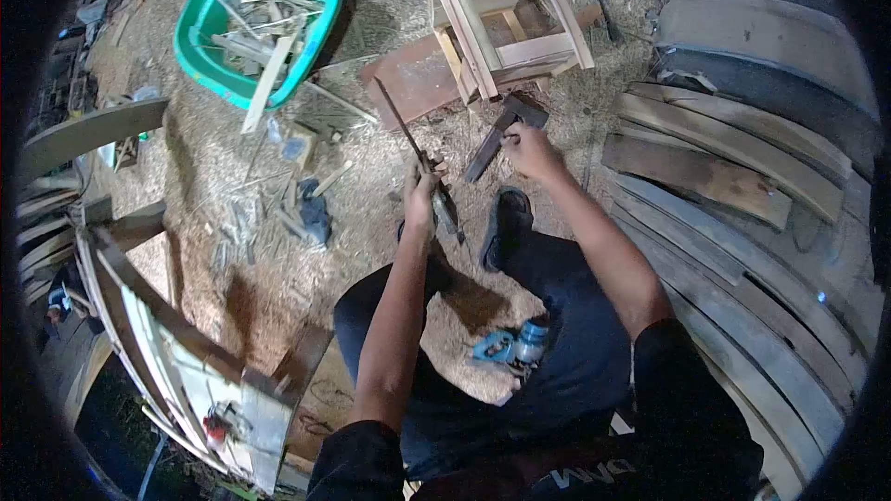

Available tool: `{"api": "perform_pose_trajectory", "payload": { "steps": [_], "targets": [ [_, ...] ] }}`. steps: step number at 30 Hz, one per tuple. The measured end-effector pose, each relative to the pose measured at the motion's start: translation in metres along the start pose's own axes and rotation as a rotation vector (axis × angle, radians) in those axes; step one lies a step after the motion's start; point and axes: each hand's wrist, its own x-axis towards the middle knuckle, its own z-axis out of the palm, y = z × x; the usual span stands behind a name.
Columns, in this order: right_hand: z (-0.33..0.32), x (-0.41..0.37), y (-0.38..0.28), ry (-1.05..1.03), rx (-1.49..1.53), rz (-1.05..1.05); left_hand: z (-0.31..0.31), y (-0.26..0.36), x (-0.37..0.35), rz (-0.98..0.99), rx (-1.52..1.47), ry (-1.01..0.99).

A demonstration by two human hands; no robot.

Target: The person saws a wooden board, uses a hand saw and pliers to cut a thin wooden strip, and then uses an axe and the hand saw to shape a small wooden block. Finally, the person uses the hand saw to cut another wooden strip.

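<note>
My left hand is closed around a long, thin dark tool, whose narrow shaft points up and left and whose thicker end sticks out below my fingers. My right hand has its fingers closed at a dark L-shaped piece, just in front of a small wooden frame. That wooden frame, like a stool with pale legs and rails, lies tipped on the floor. Under its left side is a flat reddish-brown board.
A green tub full of wood offcuts stands at upper left. Long planks are stacked along the right. Shavings cover the floor, with a dark cloth at left. Between my legs lies a blue-and-clear bottle-like item. A wooden structure stands at lower left.
</note>
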Motion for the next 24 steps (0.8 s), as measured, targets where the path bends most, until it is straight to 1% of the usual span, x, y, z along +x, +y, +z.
{"api": "perform_pose_trajectory", "payload": {
  "steps": [1,2,4,5,6,8,9,10,11,12,13,14,15,16,17,18,19,21,22,24],
  "targets": [
    [-0.001,0.016,0.014,0.021,0.025,0.058,-0.001,-0.018,0.019,0.037,-0.004,0.01],
    [0.001,0.032,0.025,0.042,0.049,0.117,-0.006,-0.032,0.038,0.02,0.042,-0.03],
    [0.018,0.089,0.063,-0.028,0.287,0.303,-0.014,-0.062,0.08,-0.111,-0.067,-0.091],
    [0.027,0.104,0.079,-0.064,0.409,0.397,-0.016,-0.076,0.094,-0.18,-0.119,-0.12],
    [0.027,0.116,0.079,-0.028,0.568,0.318,-0.004,-0.085,0.108,-0.248,-0.282,-0.066],
    [0.024,0.125,0.059,0.033,0.891,0.155,0.021,-0.085,0.124,-0.131,-0.309,-0.11],
    [0.023,0.128,0.061,-0.039,0.908,0.167,0.034,-0.077,0.131,-0.07,-0.319,-0.133],
    [0.024,0.126,0.062,-0.114,0.926,0.184,0.046,-0.066,0.133,-0.014,-0.246,-0.174],
    [0.022,0.129,0.061,-0.188,0.937,0.185,0.055,-0.072,0.153,0.048,-0.269,-0.173],
    [0.012,0.119,0.035,-0.152,1.085,0.166,0.068,-0.066,0.158,0.08,-0.268,-0.205],
    [0.01,0.125,0.028,-0.122,1.059,0.128,0.075,-0.063,0.159,0.099,-0.262,-0.227],
    [0.012,0.133,0.026,-0.095,1.034,0.093,0.071,-0.078,0.182,0.214,-0.136,-0.258],
    [0.01,0.144,0.021,-0.065,1.007,0.051,0.077,-0.081,0.195,0.277,-0.135,-0.259],
    [0.005,0.15,0.013,-0.027,0.818,0.16,0.082,-0.076,0.203,0.254,-0.122,-0.271],
    [0.01,0.175,0.038,-0.062,0.884,0.042,0.084,-0.071,0.21,0.222,-0.108,-0.281],
    [0.005,0.173,0.028,-0.039,0.867,0.053,0.086,-0.059,0.211,0.216,-0.064,-0.334],
    [-0.001,0.17,0.014,-0.017,0.849,0.058,0.082,-0.06,0.221,0.247,-0.016,-0.341],
    [0.005,0.202,0.033,0.112,0.86,-0.018,0.074,-0.057,0.235,0.317,0.073,-0.35],
    [0.009,0.216,0.045,0.174,0.862,-0.052,0.065,-0.055,0.233,0.293,0.122,-0.317],
    [0.014,0.227,0.057,0.2,0.692,-0.057,0.043,-0.058,0.222,0.238,0.093,-0.216]
  ]
}}
